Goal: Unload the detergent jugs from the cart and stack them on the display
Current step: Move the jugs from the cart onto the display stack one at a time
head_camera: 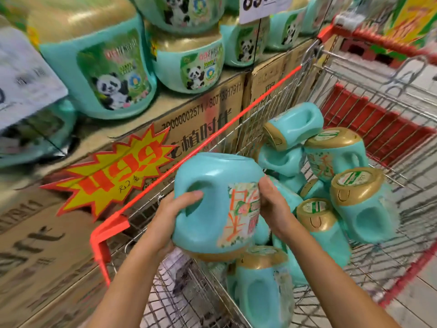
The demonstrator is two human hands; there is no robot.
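Holding teal detergent jug (212, 200) between both hands above cart basket, gold cap end down toward wrists. Left hand (175, 218): fingers curled into handle recess, gripping. Right hand (272, 204): fingers curled over label side, gripping. Loose jugs (340, 185) piled in wire cart (106, 235), right of and beyond right hand; single jug (260, 290) directly below hands. Panda-label jugs (101, 74) standing on cartons (208, 114), up and left of left hand. Starburst price tag (113, 171) just beyond left hand.
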